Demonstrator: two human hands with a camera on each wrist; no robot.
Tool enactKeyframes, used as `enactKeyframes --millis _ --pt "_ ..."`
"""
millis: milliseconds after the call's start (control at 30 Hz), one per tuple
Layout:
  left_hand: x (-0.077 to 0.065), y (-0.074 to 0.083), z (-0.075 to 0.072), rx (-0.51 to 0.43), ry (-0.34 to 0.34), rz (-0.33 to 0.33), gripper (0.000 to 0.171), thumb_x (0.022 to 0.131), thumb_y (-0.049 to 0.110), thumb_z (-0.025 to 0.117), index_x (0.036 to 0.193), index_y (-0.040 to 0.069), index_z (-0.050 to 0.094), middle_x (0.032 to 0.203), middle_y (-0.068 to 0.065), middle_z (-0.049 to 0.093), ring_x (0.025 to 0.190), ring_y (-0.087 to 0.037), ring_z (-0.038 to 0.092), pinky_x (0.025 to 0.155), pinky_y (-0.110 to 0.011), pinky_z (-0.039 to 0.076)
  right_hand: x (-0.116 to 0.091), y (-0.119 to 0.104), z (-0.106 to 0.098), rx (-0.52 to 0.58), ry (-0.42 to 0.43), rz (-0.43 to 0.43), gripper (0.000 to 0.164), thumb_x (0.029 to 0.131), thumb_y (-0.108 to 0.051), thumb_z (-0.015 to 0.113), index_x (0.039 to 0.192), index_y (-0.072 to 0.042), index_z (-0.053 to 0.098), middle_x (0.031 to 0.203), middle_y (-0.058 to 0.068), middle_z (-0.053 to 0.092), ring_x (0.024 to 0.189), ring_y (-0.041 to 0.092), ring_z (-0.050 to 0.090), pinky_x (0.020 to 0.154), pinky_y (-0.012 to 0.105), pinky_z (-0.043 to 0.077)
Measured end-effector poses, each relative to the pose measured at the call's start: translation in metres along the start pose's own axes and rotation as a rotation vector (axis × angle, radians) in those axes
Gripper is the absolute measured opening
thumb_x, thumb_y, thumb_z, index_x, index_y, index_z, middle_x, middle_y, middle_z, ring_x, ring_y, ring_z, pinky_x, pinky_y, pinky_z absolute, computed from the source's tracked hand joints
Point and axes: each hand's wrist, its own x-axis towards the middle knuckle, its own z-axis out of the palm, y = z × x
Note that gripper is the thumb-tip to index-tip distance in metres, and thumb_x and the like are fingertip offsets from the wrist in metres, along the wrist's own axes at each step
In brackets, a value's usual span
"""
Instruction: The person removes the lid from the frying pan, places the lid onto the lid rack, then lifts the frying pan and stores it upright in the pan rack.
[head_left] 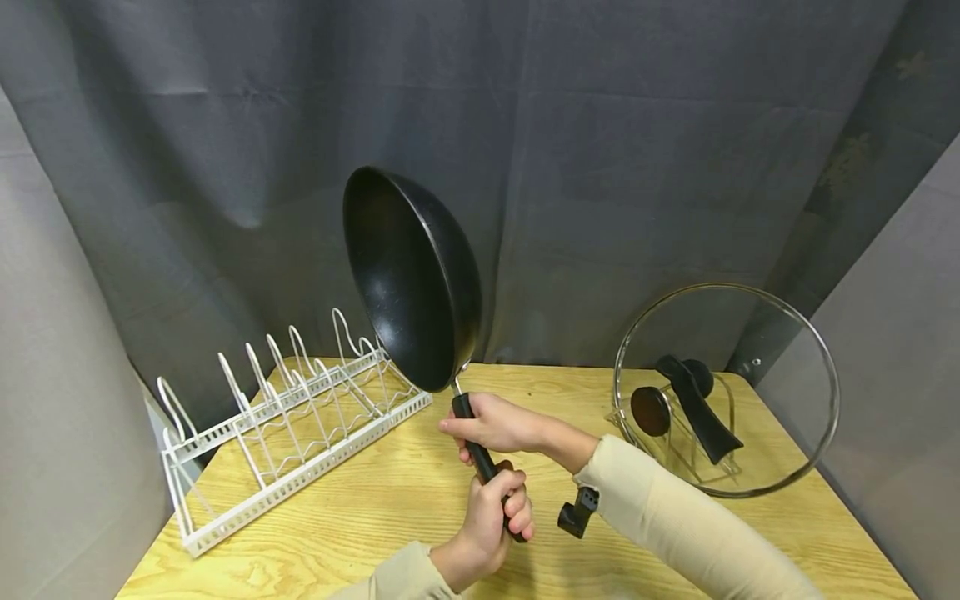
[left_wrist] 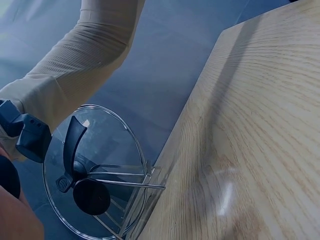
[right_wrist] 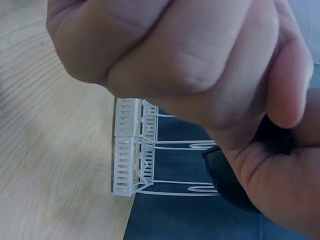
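Observation:
A black wok (head_left: 408, 275) is held up over the table, tilted with its open side facing left. My right hand (head_left: 498, 423) grips the upper part of its black handle (head_left: 483, 462), close to the pan. Lower down, my left hand (head_left: 486, 521) wraps around the handle's end. In the right wrist view, the curled fingers (right_wrist: 185, 60) of the right hand fill the top, and part of the wok (right_wrist: 230, 180) shows beneath them. Only an edge of the left hand (left_wrist: 20, 220) appears in the left wrist view.
A white wire rack (head_left: 300, 458) with upright loops stands on the left of the wooden table (head_left: 390, 517), just below and left of the wok. At the right, a glass lid (head_left: 780, 400) with a black handle (head_left: 701, 412) leans upright in a wire stand. Grey curtains (head_left: 600, 167) hang behind.

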Motion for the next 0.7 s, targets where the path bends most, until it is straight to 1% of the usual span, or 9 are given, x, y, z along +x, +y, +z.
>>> enactKeyframes --millis 267,533,700 --pt "-0.001 0.003 -0.002 -0.034 0.025 -0.010 0.027 0.086 0.008 0.046 0.062 0.016 0.038 0.042 0.009 0.034 0.034 -0.005 0.037 0.038 -0.021 0.041 0.006 -0.004 0.001 -0.007 -0.029 0.009 0.035 0.097 -0.022 0.055 0.070 0.000 0.057 0.058 0.006 0.058 0.051 0.017 0.059 0.052 0.026 0.048" --pt "-0.004 0.008 -0.002 -0.060 0.039 -0.007 0.031 0.086 0.008 0.045 0.059 0.017 0.035 0.042 0.009 0.032 0.035 -0.004 0.036 0.039 -0.022 0.039 0.013 -0.007 0.005 -0.019 -0.014 0.045 0.035 0.096 -0.023 0.057 0.068 -0.002 0.058 0.057 0.006 0.059 0.050 0.015 0.058 0.052 0.025 0.046" --pt "-0.008 0.010 -0.005 -0.063 0.040 -0.007 0.032 0.087 0.008 0.044 0.057 0.017 0.035 0.043 0.009 0.032 0.035 -0.004 0.035 0.039 -0.021 0.038 0.017 -0.006 0.009 0.009 -0.011 0.060 0.036 0.096 -0.023 0.058 0.067 -0.001 0.057 0.056 0.006 0.058 0.049 0.015 0.058 0.050 0.024 0.044"
